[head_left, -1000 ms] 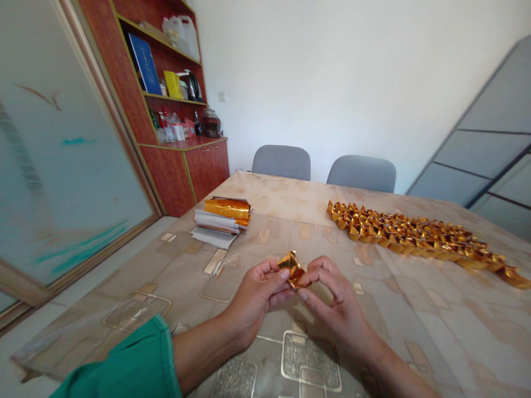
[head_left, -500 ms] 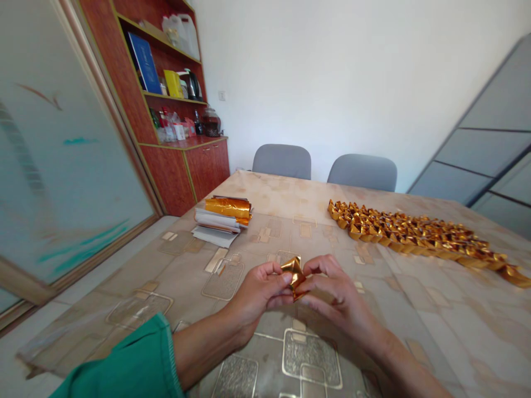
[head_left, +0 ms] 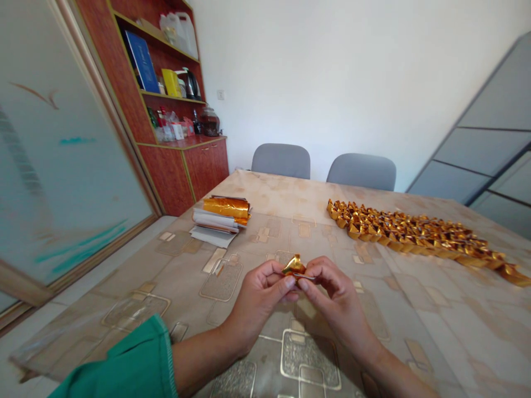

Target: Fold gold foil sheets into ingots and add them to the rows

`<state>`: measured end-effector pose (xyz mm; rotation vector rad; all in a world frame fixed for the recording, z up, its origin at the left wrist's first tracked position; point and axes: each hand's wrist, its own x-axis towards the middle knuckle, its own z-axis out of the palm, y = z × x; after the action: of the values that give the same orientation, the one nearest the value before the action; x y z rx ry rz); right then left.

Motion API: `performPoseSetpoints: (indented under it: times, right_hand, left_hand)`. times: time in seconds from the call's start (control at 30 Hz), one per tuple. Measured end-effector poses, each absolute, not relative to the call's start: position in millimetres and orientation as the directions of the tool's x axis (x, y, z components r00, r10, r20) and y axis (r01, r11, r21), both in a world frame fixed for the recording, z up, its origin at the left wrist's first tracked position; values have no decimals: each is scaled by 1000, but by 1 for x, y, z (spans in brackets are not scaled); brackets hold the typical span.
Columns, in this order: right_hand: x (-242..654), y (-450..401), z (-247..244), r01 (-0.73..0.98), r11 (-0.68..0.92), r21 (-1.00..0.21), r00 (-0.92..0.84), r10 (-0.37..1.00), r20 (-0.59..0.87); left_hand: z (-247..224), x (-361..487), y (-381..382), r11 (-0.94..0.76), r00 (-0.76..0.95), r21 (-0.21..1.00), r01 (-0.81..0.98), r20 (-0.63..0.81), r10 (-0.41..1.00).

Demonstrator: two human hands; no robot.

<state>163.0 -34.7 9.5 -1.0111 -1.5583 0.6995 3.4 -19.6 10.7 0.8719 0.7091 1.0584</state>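
Note:
Both hands pinch one small piece of folded gold foil paper (head_left: 293,265) above the near middle of the table. My left hand (head_left: 265,287) grips its left side, thumb on the near edge. On the other side my right hand (head_left: 332,287) has thumb and fingers closed on the near right edge. The upper part of the foil paper stands up in a curved, shiny point; its lower part is hidden behind the thumbs. Beyond my left hand lies a stack of gold and white paper sheets (head_left: 224,210), slightly curled.
Rows of folded gold foil pieces (head_left: 415,229) spread over the right side of the patterned tablecloth (head_left: 166,276). Two grey chairs (head_left: 281,159) stand at the far edge. A red-brown cabinet (head_left: 166,171) with shelved items is at the back left, beside a sliding door (head_left: 74,143).
My right fingers have closed in on the foil paper, and both thumbs now meet at its near edge. The foil has been turned, its near edge pressed flat. The view shifted slightly.

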Motion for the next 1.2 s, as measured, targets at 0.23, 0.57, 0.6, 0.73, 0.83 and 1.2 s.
performPoseSetpoints:
  times: [0.23,0.57,0.6,0.73,0.83,1.2]
  right_hand:
    - [164,-36,13,207,480,-852,-26,874,486]
    - [165,-36,17,367,526,-767,13,822,570]
    - [164,-36,17,383,532,-755,13,814,580]
    - [164,-37,17,449,537,-714,-13,803,595]
    - [165,-38,19,483,518,-706,-64,825,562]
    - [167,-36,15,395,513,-763,-109,850,515]
  left_hand:
    - [8,3,-20,220,344,867,-448,-60,937]
    - [11,4,-22,174,317,904,-390,-45,947]
    - [11,4,-22,164,315,909,-384,-38,948]
    - [10,4,-23,137,308,929,-345,-26,951]
    - [9,4,-22,133,312,939,-318,-29,950]
    - [8,4,-20,312,374,845,-433,-147,916]
